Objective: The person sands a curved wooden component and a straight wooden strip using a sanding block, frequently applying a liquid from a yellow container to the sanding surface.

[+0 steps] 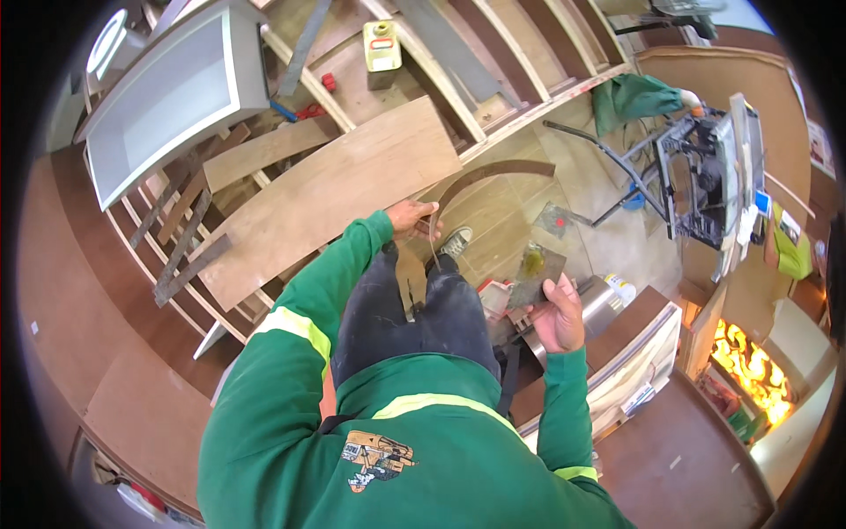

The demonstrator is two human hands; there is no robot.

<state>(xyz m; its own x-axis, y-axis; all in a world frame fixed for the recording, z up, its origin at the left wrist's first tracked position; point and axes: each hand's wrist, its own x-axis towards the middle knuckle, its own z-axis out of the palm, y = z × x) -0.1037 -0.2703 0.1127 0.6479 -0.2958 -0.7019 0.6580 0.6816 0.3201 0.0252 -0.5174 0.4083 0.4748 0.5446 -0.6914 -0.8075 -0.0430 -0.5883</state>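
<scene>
Between the fingers of my left hand (412, 219) is a long, thin brown strip (493, 170). It curves away to the far right, and its near end hangs down by my legs. My right hand (560, 319) pinches a flat, dark grey rectangular piece (539, 280) at its near edge, thumb on top. A wet-looking yellowish smear (534, 261) covers part of that piece. On the tiled floor beyond lies a grey sheet with a red spot (558, 220). My left arm reaches past a large pale wooden panel (344, 194).
The panel lies across a slatted wooden frame (507, 44) with a yellowish metal can (382, 55) and offcuts. A grey unit with a framed pane (172, 106) stands far left. At right are a machine on a folding stand (705, 181) and orange flames (753, 370).
</scene>
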